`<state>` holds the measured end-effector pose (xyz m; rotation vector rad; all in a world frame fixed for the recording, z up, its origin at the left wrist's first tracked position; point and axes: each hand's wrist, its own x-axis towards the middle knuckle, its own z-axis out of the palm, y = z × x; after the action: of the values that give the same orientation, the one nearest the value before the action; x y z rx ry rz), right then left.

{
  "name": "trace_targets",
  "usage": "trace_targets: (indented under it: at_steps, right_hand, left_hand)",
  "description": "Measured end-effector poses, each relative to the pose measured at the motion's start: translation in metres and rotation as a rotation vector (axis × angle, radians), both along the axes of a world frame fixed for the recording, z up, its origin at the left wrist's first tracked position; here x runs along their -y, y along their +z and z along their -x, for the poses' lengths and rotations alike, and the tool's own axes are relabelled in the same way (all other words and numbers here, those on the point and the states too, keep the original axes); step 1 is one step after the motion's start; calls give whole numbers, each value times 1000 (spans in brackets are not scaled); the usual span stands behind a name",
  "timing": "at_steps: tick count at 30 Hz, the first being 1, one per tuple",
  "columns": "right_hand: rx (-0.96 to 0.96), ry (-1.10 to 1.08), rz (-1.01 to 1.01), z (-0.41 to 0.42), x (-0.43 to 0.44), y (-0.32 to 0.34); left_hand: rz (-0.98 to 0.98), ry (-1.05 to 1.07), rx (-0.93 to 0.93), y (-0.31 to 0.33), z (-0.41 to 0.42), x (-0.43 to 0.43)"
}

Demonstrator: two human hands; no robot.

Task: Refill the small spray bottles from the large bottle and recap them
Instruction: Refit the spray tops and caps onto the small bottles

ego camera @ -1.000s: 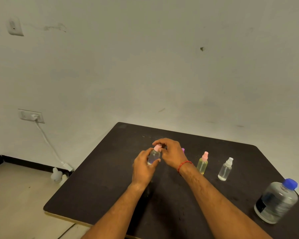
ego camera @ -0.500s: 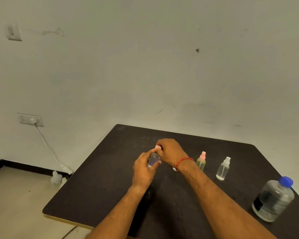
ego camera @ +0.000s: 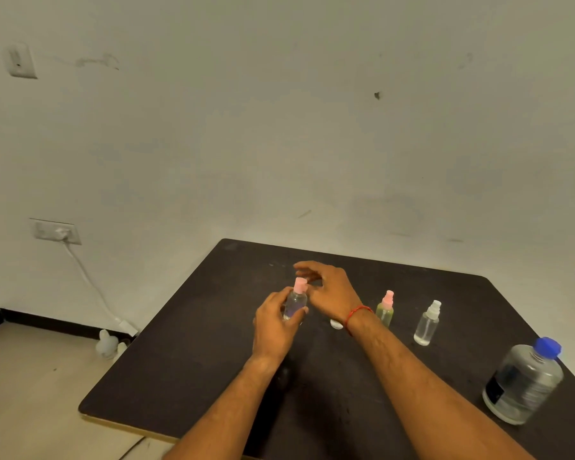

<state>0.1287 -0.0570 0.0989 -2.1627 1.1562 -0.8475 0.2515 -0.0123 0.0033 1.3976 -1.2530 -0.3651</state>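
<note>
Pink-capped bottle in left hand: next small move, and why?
Probably set the small bottle down on the table: the left hand grips its body, its pink cap sits on the neck, and the right hand hovers beside the cap, fingers loose, holding nothing.

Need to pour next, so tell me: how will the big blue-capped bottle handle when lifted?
The big bottle holds clear liquid, so probably heavy. Its wide round base suggests it stands steady but could roll lying down. Smooth clear walls may feel slippery.

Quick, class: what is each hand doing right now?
Left hand: grips the pink-capped spray bottle.
Right hand: open, holding nothing, beside the bottle's cap.
</note>
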Motion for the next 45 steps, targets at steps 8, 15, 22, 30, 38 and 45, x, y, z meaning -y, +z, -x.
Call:
trace_targets:
  at_steps: [8, 15, 22, 30, 38, 45]
  right_hand:
    - [126, -142, -7, 1, -8, -2]
    - [209, -53, -62, 1, -13, -11]
    - [292, -144, -23, 5, -18, -21]
    - [302, -88, -76, -5, -10, -17]
    - [331, -197, -13, -3, -12, -19]
    - [331, -43, -93, -8, -8, -24]
  left_hand:
    - [10, 7, 29, 3, 3, 1]
    - [-9, 0, 34, 4, 1, 4]
    - [-14, 33, 6, 2, -5, 2]
    - [7, 8, 22, 4, -1, 2]
    - [25, 14, 39, 5, -2, 0]
    - [18, -9, 45, 7, 2, 0]
